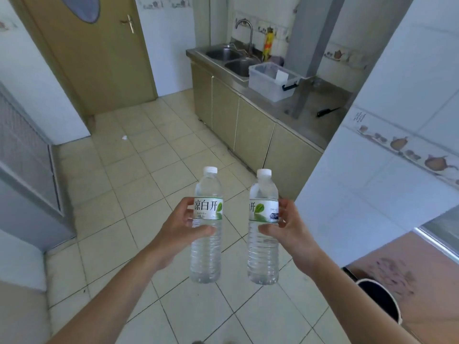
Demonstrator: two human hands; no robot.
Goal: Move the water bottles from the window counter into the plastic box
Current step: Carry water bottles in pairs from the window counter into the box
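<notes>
Two water bottles carried upright over the tiled floor [119,199], one per hand. Left hand [173,227] wrapped around the left bottle [206,229] at label height, thumb across the front just under the label, fingers curled behind. Right hand [289,228] closed the same way on the right bottle [263,229], thumb in front, fingers behind. Gripped mid-body, probably because the ribbed waist gives the firmest hold and keeps the white caps up, so the weight hangs straight below each grip. Held side by side, near each other but apart, likely to avoid knocking together while walking.

Well ahead, the plastic box [268,81] open on the steel counter [310,112], at its front edge just beside the right basin of the sink [223,54]. Apparently no bottles inside, though hard to tell at this range. A dark knife [326,111] farther along the counter, clear of the box. Judged mid-carry: both bottles off the window counter, neither delivered yet.
</notes>
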